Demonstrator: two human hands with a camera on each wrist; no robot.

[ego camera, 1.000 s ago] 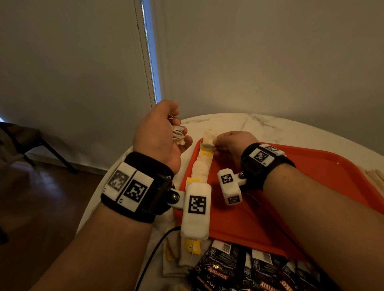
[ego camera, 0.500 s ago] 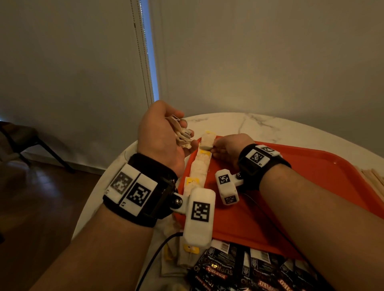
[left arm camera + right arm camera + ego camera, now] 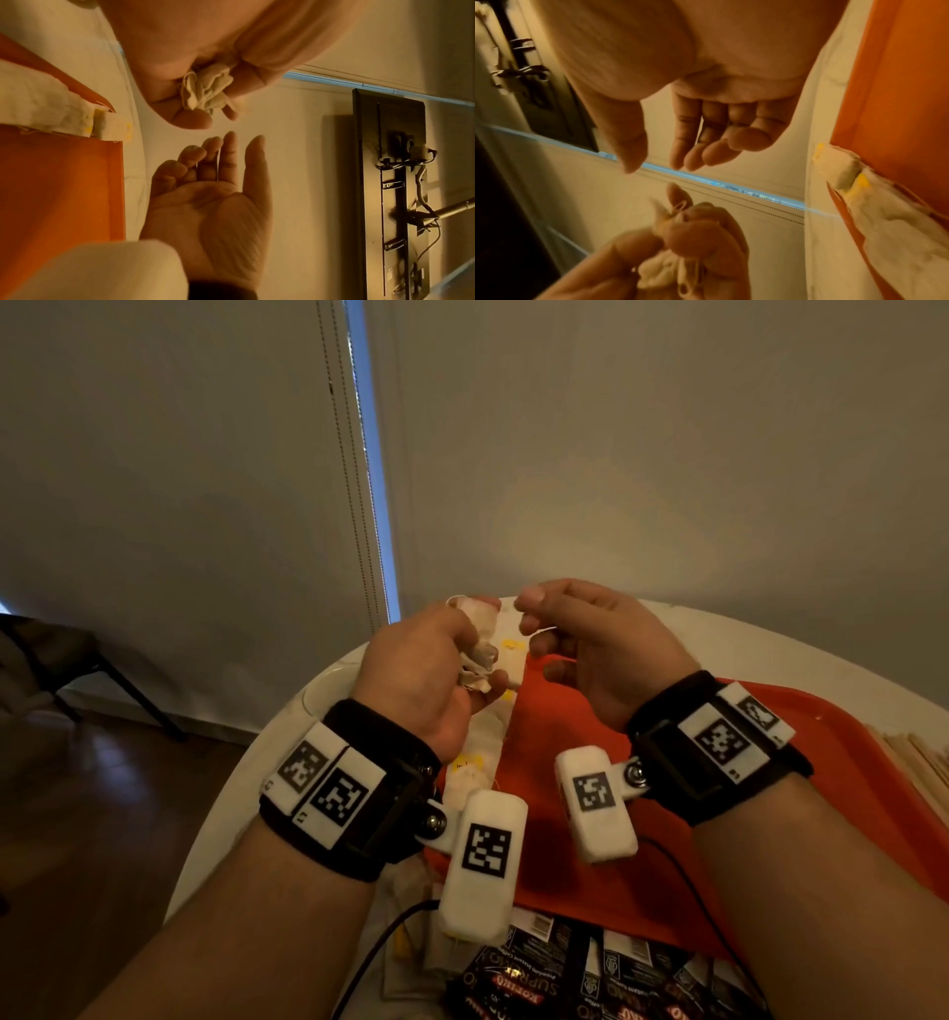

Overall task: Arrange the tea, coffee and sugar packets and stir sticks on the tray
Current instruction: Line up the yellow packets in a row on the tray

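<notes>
My left hand [image 3: 475, 629] is raised above the table's far edge and grips a crumpled bunch of tea bags [image 3: 477, 660], which shows as a wad in its curled fingers [image 3: 205, 91]. My right hand [image 3: 534, 624] hovers close beside it, fingers relaxed and loosely bent, palm empty [image 3: 218, 182]. Below them a row of white tea bags with yellow tags [image 3: 477, 762] lies along the left edge of the orange tray [image 3: 667, 865]. The right wrist view shows the same row [image 3: 898, 223] and the left hand's bunch [image 3: 659, 272].
Black coffee packets [image 3: 565, 968] lie on the white marble table [image 3: 770, 649] in front of the tray, with more tea bags [image 3: 411, 942] beside them. Wooden stir sticks [image 3: 924, 762] lie off the tray's right side. A cable [image 3: 380, 942] runs under my left wrist.
My right hand has let go of the farthest tea bag in the tray row and risen next to the left hand. The left hand has lifted a little with its bunch.
</notes>
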